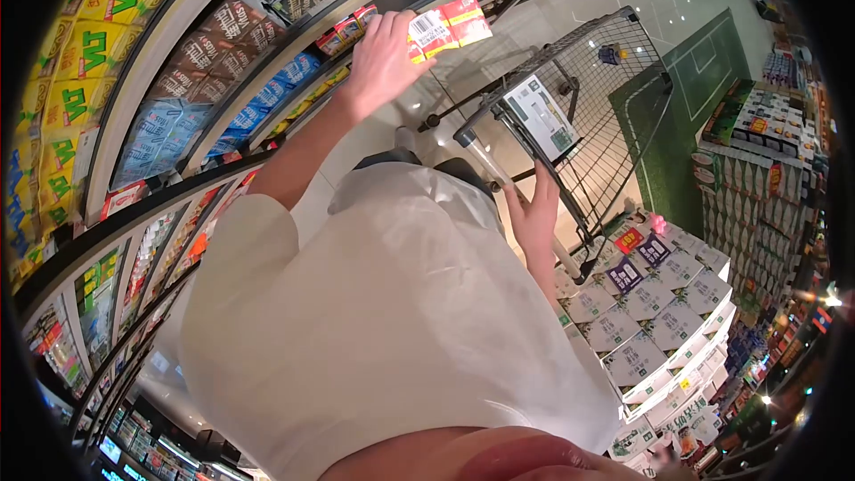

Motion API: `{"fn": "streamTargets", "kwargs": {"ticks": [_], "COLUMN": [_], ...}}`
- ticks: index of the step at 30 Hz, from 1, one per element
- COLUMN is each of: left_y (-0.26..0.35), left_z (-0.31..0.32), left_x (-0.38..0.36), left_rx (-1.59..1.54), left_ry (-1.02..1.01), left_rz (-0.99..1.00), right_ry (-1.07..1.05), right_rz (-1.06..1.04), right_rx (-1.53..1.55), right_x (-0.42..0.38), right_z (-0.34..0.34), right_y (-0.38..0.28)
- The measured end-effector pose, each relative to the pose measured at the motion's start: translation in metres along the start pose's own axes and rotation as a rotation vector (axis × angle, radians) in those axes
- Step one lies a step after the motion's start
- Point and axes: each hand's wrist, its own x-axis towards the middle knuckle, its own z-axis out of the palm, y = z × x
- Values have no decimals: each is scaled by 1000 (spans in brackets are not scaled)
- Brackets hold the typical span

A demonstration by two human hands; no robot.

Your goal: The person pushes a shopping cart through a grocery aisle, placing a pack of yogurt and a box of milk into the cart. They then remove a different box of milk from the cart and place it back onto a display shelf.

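A red-and-yellow multipack with a white barcode label is gripped in my left hand, raised beside the shelves at upper left. It looks like small drink cartons wrapped together. Similar red packs sit on the shelf just behind that hand. My right hand rests around the handle of a wire shopping cart, thumb on one side and fingers over the other. A printed board is fixed behind the handle. A small dark object shows at the cart's far end.
Curved-looking shelves on the left hold yellow VLT packs, brown packs and blue packs. White cartons are stacked at right, close to the cart. More stacked boxes stand beyond the green floor area.
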Motion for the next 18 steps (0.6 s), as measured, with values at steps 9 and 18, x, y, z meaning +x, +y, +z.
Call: {"fn": "streamTargets", "kwargs": {"ticks": [9, 18], "left_y": [-94, -118], "left_z": [109, 130], "left_x": [60, 85], "left_rx": [129, 1], "left_ry": [-111, 102], "left_rz": [-206, -291], "right_ry": [-57, -112], "right_rz": [190, 222], "right_rx": [-145, -147], "right_x": [-18, -18], "right_z": [39, 35], "right_y": [11, 15]}}
